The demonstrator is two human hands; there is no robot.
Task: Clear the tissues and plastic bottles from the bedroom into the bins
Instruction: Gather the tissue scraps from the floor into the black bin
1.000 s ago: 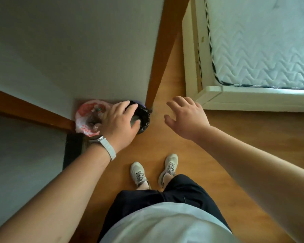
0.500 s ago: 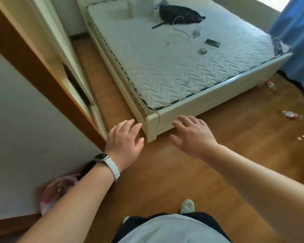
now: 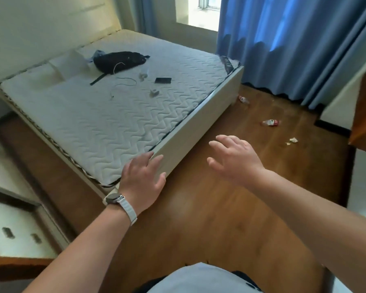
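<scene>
I'm looking into a home bedroom: a bed [image 3: 199, 115] with a bare quilted mattress [image 3: 106, 115] and padded headboard [image 3: 40, 30] fills the left side, blue curtains [image 3: 294, 43] hang to the wooden floor [image 3: 199, 218] beside a window [image 3: 201, 9], and a pale drawer unit [image 3: 13, 229] stands at the left edge.

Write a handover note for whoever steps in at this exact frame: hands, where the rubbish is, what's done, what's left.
Left hand and right hand: both open, empty, raised over the floor near the bed corner.
Rubbish on the floor: one plastic bottle at the bed's far corner, a second bottle in the open, crumpled tissue further right.
Small pale items on the mattress are too unclear to call.
No bin in view.
Left: collect all three and bin them.
</scene>
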